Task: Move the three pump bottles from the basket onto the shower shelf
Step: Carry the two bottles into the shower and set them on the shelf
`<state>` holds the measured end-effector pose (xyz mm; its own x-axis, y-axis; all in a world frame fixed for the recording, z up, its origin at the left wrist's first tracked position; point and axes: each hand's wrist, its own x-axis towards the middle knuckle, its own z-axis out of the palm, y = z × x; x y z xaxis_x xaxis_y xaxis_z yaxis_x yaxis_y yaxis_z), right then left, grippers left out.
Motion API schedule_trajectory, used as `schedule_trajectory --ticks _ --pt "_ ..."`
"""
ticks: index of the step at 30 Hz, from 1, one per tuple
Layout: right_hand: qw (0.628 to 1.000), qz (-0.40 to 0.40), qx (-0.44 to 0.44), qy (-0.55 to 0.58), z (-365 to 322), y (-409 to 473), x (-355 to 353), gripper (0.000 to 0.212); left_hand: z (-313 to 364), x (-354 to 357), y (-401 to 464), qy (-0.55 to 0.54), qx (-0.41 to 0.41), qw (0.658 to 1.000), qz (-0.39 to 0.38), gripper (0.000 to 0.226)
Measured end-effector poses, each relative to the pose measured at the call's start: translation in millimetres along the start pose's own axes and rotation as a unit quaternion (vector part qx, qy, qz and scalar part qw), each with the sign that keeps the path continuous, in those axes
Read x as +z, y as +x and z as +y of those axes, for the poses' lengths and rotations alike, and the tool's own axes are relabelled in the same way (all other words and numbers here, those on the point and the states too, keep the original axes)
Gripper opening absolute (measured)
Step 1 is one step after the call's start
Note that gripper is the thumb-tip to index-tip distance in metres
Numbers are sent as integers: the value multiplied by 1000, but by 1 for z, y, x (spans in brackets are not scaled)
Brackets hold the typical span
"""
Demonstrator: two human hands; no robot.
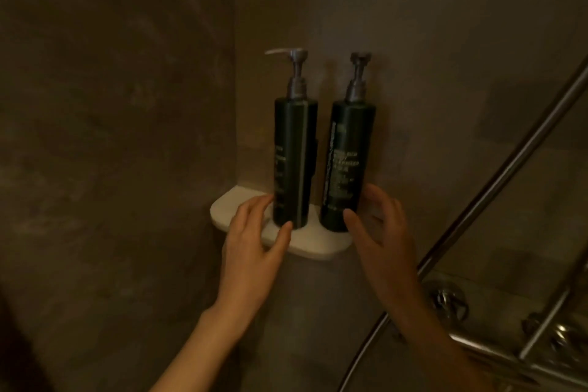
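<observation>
Your left hand (251, 242) and right hand (378, 232) are both open, each grip empty with fingers spread. Between them two tall dark green pump bottles (294, 162) with grey pump heads and pale, blurred lettering stand upright, side by side, on the small white corner shower shelf (222, 204). Your left fingertips nearly touch the left bottle's base; your right hand is just beside the right bottle (346, 165).

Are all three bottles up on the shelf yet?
Not that I can see. Two dark pump bottles, the left bottle and the right bottle, stand upright on the white corner shelf. The left hand and right hand are open beside them, holding nothing. A dark edge behind the left bottle might be a third; otherwise one remains. The basket isn't in view.
</observation>
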<state>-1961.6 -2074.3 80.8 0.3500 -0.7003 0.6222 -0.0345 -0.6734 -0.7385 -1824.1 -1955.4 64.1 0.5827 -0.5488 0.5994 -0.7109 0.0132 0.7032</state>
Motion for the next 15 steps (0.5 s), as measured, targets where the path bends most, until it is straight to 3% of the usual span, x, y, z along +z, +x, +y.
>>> schedule_trajectory --ticks 4,7,12,15 --pt "1000 -17 -1 16 17 -55 -5 39 -4 -12 -52 158 -1 987 19 52" --pt "997 -62 -22 -41 38 -100 -5 35 -12 -15 -101 259 -22 965 26 50" --pt "973 -219 -5 -65 67 -172 -8 34 -24 -8 -202 340 -137 930 -17 53" --pt "936 -335 -39 -103 79 -210 -9 39 -27 -3 -269 380 -199 901 -62 54"
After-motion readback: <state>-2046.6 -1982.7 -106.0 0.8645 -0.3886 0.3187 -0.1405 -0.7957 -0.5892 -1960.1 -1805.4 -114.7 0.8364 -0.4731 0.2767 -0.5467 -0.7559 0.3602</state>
